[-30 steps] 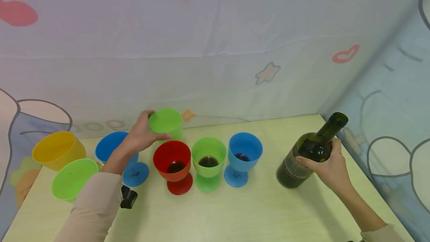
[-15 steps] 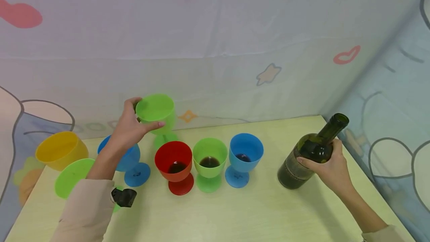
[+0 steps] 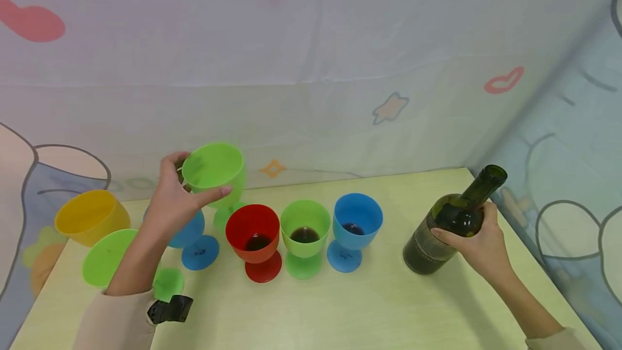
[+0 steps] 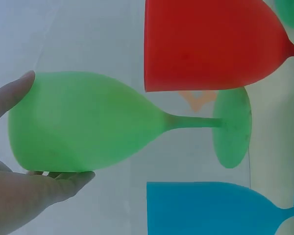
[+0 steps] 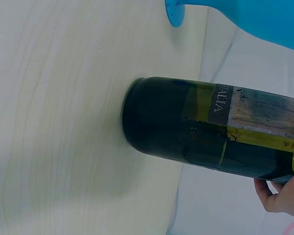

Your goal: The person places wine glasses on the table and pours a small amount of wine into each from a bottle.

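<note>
In the head view my left hand holds a light green plastic goblet by its bowl, thumb on the near side and fingers behind. The left wrist view has the whole green goblet, with stem and round foot, and no liquid shows through its wall. Its foot is partly hidden behind the red goblet. At the right, my right hand grips a dark green wine bottle round its shoulder. Low on the bottle a label shows, and its base is at the tabletop.
Beside the red goblet stand a green goblet and a blue goblet, all three with dark liquid inside. Left, a yellow goblet, another green goblet and another blue goblet are partly behind my left arm. A printed cloth hangs behind.
My left hand has lifted the green goblet from behind the red one and brought it leftward, sinking slightly in the last half second. The right hand and bottle stay put.
</note>
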`<state>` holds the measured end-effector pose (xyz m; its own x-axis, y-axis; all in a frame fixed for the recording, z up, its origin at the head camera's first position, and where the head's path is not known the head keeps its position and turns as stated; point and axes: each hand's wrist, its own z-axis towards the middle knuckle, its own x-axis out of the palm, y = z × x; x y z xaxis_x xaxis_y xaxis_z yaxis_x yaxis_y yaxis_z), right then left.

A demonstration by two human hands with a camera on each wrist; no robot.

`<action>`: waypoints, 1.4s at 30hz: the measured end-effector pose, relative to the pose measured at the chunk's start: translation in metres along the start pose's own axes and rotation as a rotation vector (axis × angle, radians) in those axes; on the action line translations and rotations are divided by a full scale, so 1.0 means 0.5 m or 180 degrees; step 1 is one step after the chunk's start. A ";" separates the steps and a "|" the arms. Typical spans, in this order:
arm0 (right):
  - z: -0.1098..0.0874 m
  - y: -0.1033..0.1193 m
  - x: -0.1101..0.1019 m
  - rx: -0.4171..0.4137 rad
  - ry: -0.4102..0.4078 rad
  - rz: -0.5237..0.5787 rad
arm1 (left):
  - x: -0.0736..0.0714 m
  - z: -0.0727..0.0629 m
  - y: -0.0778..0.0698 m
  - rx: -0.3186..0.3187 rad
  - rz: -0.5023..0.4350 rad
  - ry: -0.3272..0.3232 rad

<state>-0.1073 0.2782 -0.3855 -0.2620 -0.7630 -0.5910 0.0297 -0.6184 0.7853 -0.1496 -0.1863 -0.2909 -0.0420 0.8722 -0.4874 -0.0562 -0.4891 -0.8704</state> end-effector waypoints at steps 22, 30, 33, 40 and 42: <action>0.002 0.002 -0.002 0.0045 0.0065 0.0051 | -0.007 -0.101 0.034 -0.0144 -0.0159 -0.0255; -0.002 0.003 -0.002 -0.0032 0.0056 0.0037 | -0.011 -0.124 0.046 -0.0300 -0.0100 -0.0165; -0.006 0.005 -0.001 -0.0041 0.0066 0.0012 | -0.011 -0.132 0.052 -0.0299 -0.0109 -0.0159; -0.022 0.022 0.002 -0.0118 0.0116 -0.0056 | -0.010 -0.150 0.064 -0.0272 -0.0060 -0.0100; -0.025 0.027 0.004 -0.0165 0.0140 -0.0099 | -0.009 -0.156 0.067 -0.0238 -0.0040 -0.0083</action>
<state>-0.0954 0.2659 -0.3783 -0.2210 -0.7501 -0.6233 0.0726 -0.6500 0.7565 -0.0736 -0.2060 -0.3234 -0.0678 0.8773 -0.4752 0.0179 -0.4751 -0.8797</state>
